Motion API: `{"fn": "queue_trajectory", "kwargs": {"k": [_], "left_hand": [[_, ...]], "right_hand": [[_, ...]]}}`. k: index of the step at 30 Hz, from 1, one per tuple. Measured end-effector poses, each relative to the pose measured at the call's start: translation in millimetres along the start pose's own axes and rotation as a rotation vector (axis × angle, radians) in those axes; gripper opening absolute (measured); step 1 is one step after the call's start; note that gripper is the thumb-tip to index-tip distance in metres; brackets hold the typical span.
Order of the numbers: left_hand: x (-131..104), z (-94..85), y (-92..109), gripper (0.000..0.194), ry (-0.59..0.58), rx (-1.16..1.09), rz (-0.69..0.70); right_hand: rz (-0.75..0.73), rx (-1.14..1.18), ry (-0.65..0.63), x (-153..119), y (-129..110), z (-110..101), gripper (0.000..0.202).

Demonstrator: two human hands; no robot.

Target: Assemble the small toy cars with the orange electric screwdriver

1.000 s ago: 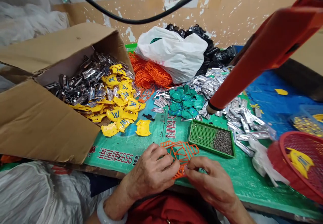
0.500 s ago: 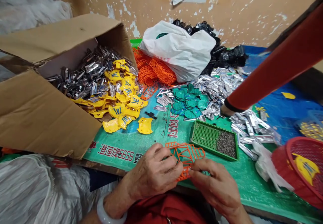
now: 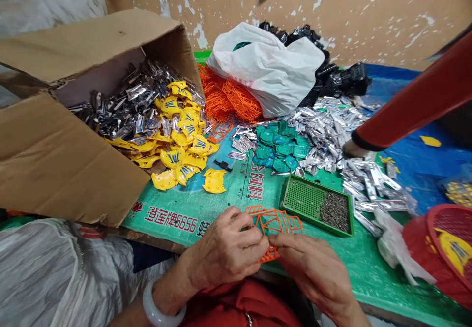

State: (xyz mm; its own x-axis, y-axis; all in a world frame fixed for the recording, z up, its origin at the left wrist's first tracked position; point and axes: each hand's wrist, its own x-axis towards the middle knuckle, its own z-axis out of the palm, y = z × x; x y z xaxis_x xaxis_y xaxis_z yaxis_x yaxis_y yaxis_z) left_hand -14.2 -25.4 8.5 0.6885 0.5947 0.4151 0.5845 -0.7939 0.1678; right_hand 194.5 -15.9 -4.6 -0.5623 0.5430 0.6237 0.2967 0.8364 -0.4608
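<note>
Close to my body, an orange plastic lattice frame [image 3: 275, 222] is held between my two hands at the table's front edge. My left hand [image 3: 230, 248], with a pale bangle [image 3: 159, 307] at its wrist, is closed on the frame's left side. The fingers of my right hand [image 3: 313, 268] are pressed together on its near right part, with the thumb mostly hidden. Whether a small piece is pinched there too, I cannot make out. Just beyond the frame lies a green tray [image 3: 306, 200] with small dark screws [image 3: 334, 210] heaped in its right half.
A cardboard box [image 3: 70, 150] on the left spills silvery parts and yellow shells [image 3: 188, 145]. Farther back lie teal pieces [image 3: 282, 142], orange lattices [image 3: 232, 98] and a white bag [image 3: 267, 66]. A red pole [image 3: 413, 98] slants in from the right, above a red basket [image 3: 424, 238].
My right hand has shifted slightly left along the orange frame, toward my left hand, its fingers now flatter over the edge. The view has tilted slightly.
</note>
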Motion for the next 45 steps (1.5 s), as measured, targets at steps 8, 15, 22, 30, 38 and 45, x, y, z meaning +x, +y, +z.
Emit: {"fn": "queue_trajectory", "kwargs": {"k": [8, 15, 22, 30, 38, 45], "left_hand": [[-7.2, 7.8, 7.8, 0.014, 0.415, 0.106, -0.149], [-9.8, 16.2, 15.6, 0.009, 0.501, 0.166, -0.235], [-6.7, 17.2, 15.8, 0.012, 0.518, 0.089, -0.238], [-3.4, 14.8, 12.3, 0.008, 0.501, -0.017, -0.253], [-1.4, 11.0, 12.2, 0.01, 0.486, -0.155, -0.29], [-0.6, 9.5, 14.7, 0.015, 0.439, -0.152, -0.361]], "right_hand": [[0.115, -0.038, 0.137, -7.0, -6.2, 2.5, 0.014], [0.228, -0.015, 0.272, -16.4, -10.7, 15.0, 0.012], [0.247, 0.017, 0.305, -11.5, -10.3, 15.5, 0.01], [0.286, 0.037, 0.273, -14.3, -7.1, 16.1, 0.013], [0.265, 0.037, 0.25, -10.4, -7.9, 15.2, 0.012], [0.234, -0.037, 0.222, -9.4, -7.9, 14.8, 0.008]]}}
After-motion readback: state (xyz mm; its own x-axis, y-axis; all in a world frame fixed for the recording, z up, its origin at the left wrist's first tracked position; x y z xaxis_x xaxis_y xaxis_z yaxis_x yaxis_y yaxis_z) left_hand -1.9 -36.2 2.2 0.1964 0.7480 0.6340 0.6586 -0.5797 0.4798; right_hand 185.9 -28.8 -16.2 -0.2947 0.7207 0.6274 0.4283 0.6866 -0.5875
